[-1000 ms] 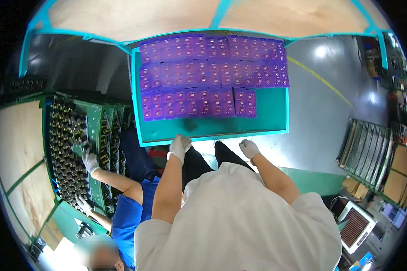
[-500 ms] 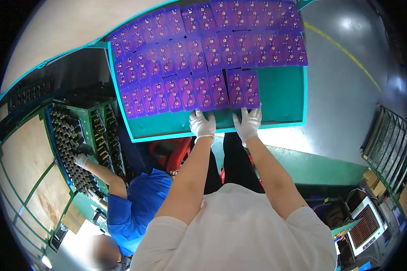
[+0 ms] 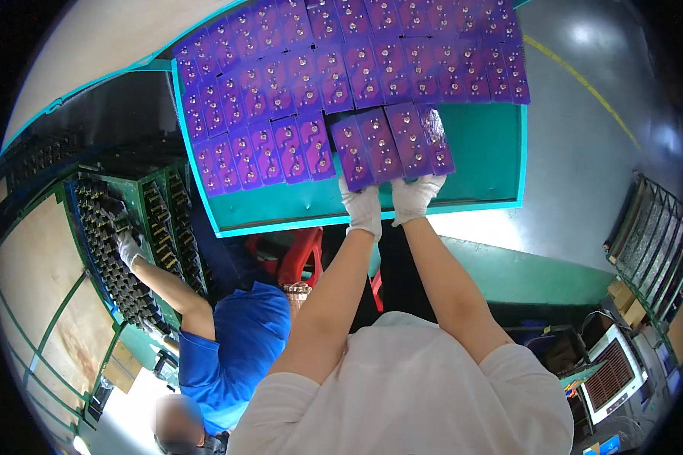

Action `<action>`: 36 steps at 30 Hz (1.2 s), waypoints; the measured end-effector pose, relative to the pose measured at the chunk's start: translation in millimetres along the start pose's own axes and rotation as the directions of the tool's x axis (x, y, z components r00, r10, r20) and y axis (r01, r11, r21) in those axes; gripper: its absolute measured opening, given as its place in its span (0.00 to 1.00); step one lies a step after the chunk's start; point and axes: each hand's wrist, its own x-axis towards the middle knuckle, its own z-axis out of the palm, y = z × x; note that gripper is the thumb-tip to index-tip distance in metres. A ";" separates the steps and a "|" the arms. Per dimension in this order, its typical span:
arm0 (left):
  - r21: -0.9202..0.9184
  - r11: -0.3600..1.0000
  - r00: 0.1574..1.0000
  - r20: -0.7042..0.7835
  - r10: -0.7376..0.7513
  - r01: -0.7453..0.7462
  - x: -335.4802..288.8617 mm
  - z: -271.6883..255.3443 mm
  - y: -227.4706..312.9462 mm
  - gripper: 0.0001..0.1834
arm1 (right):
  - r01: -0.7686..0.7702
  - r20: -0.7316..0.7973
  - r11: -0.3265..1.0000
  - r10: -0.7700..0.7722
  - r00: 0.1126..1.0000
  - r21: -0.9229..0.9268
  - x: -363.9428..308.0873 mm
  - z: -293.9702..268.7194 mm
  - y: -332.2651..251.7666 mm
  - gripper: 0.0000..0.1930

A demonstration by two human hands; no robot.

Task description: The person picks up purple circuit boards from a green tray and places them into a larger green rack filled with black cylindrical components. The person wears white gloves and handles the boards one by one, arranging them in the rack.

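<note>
Four purple boards [image 3: 382, 148] sit askew in the tray's nearest row, near edges right at the gloved left hand [image 3: 363, 208] and right hand [image 3: 415, 199], whose fingertips are hidden so I can't tell if they're clamped, over the green tray [image 3: 484, 155], a blue-shirted co-worker [image 3: 254, 330] to the left.

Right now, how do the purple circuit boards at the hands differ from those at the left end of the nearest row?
The handled boards meet the gloved left hand and right hand at their near edge; the left-end boards are untouched. The handled boards show a bright glare patch at the right; the left-end boards show none. Both groups are purple and metal-dotted.
</note>
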 end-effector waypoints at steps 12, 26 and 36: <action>-0.309 0.922 0.953 0.114 0.280 -0.233 -93.4 -69.1 128.3 0.33 | -0.156 0.114 0.901 0.120 0.986 0.405 -30.6 -132.9 -76.4 0.35; -0.994 0.101 0.862 0.011 0.508 -0.047 -166.3 -175.5 351.9 0.27 | 0.671 -0.346 0.413 -0.623 0.701 0.616 15.4 -201.8 -235.2 0.16; -0.951 0.149 0.732 -0.103 0.673 -0.272 -213.8 -205.3 375.5 0.38 | 0.117 -0.148 -0.091 -0.683 0.715 0.989 -10.0 -228.4 -273.2 0.20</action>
